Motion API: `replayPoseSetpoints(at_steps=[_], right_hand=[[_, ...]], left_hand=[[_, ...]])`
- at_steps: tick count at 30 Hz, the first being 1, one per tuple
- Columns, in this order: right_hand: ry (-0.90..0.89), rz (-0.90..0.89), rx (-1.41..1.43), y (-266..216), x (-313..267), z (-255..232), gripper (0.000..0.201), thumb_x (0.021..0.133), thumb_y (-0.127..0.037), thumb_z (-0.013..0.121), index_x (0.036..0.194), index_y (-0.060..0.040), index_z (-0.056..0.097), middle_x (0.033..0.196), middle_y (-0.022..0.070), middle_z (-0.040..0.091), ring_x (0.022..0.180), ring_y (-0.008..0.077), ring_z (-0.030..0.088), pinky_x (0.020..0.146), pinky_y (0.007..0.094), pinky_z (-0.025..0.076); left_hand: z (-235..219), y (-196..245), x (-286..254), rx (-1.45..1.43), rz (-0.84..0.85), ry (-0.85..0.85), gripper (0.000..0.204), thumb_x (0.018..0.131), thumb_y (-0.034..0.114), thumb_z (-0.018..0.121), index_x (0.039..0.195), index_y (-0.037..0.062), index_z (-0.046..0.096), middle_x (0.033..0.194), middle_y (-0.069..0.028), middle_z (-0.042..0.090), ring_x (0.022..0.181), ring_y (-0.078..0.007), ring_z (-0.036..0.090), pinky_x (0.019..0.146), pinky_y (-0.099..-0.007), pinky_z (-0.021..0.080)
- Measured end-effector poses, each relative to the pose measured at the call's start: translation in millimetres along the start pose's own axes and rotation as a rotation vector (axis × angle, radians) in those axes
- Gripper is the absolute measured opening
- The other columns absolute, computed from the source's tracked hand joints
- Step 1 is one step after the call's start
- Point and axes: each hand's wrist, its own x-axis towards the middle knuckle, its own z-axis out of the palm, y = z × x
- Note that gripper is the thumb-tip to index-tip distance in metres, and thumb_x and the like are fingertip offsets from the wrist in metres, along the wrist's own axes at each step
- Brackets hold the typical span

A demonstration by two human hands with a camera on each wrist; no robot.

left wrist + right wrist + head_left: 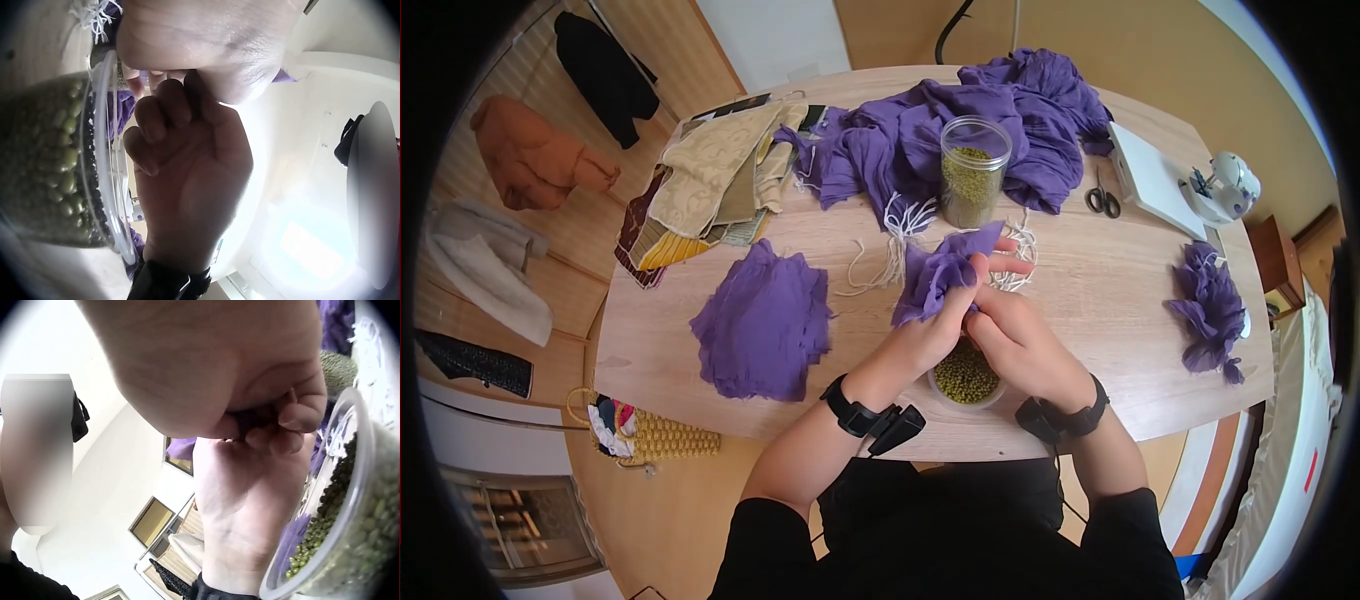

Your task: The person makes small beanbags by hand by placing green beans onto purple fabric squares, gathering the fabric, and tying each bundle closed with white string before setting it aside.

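Observation:
A bunched purple cloth piece (940,275) stands up out of the left hand (935,335), which is curled round its lower part. The right hand (1018,338) meets the left one there, its fingers curled in and pinching the gathered cloth; dark cloth shows between the fingers in the right wrist view. Just beneath both hands is an open clear tub (359,487) of green beans (965,380). A taller clear jar (975,190) of green beans stands beyond the hands.
Stacked purple pieces (762,320) lie left, patterned fabrics (705,190) behind them. Purple cloth (1040,130) and white strings (905,240) lie at the back. Scissors (1103,196), a small sewing machine (1228,190) and a gathered purple bundle (1208,305) are at right.

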Motion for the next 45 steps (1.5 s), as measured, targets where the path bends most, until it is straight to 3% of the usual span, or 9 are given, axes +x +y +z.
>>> replayPoseSetpoints(at_steps=[5, 7, 10, 20, 26, 32, 34, 39, 45], right_hand=[[0.018, -0.08, 0.036, 11.0, 2.3, 5.2, 0.022, 0.105, -0.014, 0.051, 0.108, 0.0034, 0.064, 0.093, 0.0244, 0.071, 0.09, 0.0432, 0.069, 0.08, 0.0469, 0.052], [0.01, -0.084, 0.054, 9.7, 1.9, 4.0, 0.023, 0.107, -0.015, 0.051, 0.108, 0.0033, 0.064, 0.093, 0.0242, 0.071, 0.089, 0.0423, 0.069, 0.08, 0.0463, 0.052], [-0.039, -0.011, -0.015, 4.8, 2.1, 0.2, 0.027, 0.111, -0.019, 0.05, 0.104, 0.0031, 0.063, 0.088, 0.0223, 0.068, 0.083, 0.0403, 0.068, 0.077, 0.045, 0.051], [-0.098, 0.069, 0.072, 2.4, 2.3, -10.6, 0.03, 0.113, -0.022, 0.049, 0.094, -0.0009, 0.059, 0.075, 0.0092, 0.056, 0.067, 0.0206, 0.055, 0.066, 0.0366, 0.045], [0.112, 0.12, 0.645, 7.6, 4.3, -11.5, 0.03, 0.115, -0.03, 0.048, 0.092, -0.0108, 0.052, 0.075, -0.0057, 0.04, 0.064, 0.0056, 0.035, 0.057, 0.0235, 0.027], [0.301, 0.085, 0.798, 9.3, 5.2, -16.4, 0.03, 0.115, -0.033, 0.047, 0.092, -0.0131, 0.05, 0.075, -0.0066, 0.038, 0.064, 0.005, 0.032, 0.056, 0.0228, 0.023], [0.277, 0.12, 0.579, 8.0, 3.8, -12.5, 0.028, 0.114, -0.029, 0.049, 0.093, -0.0119, 0.053, 0.077, -0.0067, 0.04, 0.065, 0.0048, 0.035, 0.057, 0.0218, 0.026], [0.298, -0.18, 0.09, 9.7, 4.6, 6.1, 0.018, 0.109, -0.013, 0.052, 0.102, 0.0018, 0.059, 0.082, 0.0205, 0.067, 0.077, 0.0337, 0.067, 0.072, 0.0435, 0.05], [0.235, -0.172, -0.258, 9.4, 3.5, -2.0, 0.013, 0.104, -0.009, 0.056, 0.097, 0.0021, 0.061, 0.085, 0.0261, 0.066, 0.081, 0.0475, 0.064, 0.069, 0.0485, 0.05]], left_hand=[[-0.9, -1.0, 0.6, 0.015, 0.036, 0.021, 0.067, 0.114, 0.059, 0.036, 0.133, 0.0016, 0.063, 0.143, -0.0153, 0.058, 0.128, -0.0188, 0.055, 0.114, -0.0358, 0.039], [2.9, 6.1, -2.5, -0.162, -0.052, 0.074, 0.06, 0.115, 0.055, 0.038, 0.097, 0.0053, 0.067, 0.131, -0.0152, 0.062, 0.121, -0.0191, 0.056, 0.111, -0.0361, 0.041], [-3.9, 6.9, -1.9, -0.241, -0.003, 0.131, 0.057, 0.115, 0.051, 0.04, 0.075, 0.0117, 0.05, 0.114, -0.0139, 0.066, 0.111, -0.0187, 0.057, 0.104, -0.0347, 0.043], [-31.0, 14.7, 1.6, -0.659, 0.047, 0.346, 0.062, 0.112, 0.052, 0.049, 0.064, 0.0188, 0.032, 0.088, -0.0066, 0.062, 0.095, -0.0191, 0.06, 0.092, -0.037, 0.048], [-40.3, 18.0, 5.0, -0.626, 0.099, 0.73, 0.032, 0.108, 0.049, 0.06, 0.107, 0.0174, 0.058, 0.11, 0.0016, 0.063, 0.103, -0.0135, 0.059, 0.096, -0.0334, 0.044], [-26.3, 20.0, -1.0, 0.069, -0.054, 0.094, 0.042, 0.11, 0.042, 0.058, 0.132, 0.0073, 0.063, 0.121, -0.0016, 0.069, 0.115, -0.0107, 0.059, 0.096, -0.0271, 0.04], [-2.0, 22.8, -3.8, -0.025, -0.074, 0.137, 0.036, 0.11, 0.034, 0.062, 0.126, 0.0017, 0.065, 0.114, -0.0012, 0.066, 0.112, -0.0089, 0.058, 0.1, -0.0301, 0.046], [-4.2, 3.8, -8.9, -0.018, -0.053, 0.025, 0.042, 0.111, 0.033, 0.063, 0.134, -0.0018, 0.062, 0.13, -0.0073, 0.066, 0.118, -0.0128, 0.061, 0.102, -0.0305, 0.049], [3.8, 0.8, -3.4, -0.088, -0.022, 0.029, 0.042, 0.116, 0.03, 0.05, 0.133, -0.0047, 0.065, 0.131, -0.0137, 0.07, 0.121, -0.0192, 0.065, 0.108, -0.0352, 0.05]])
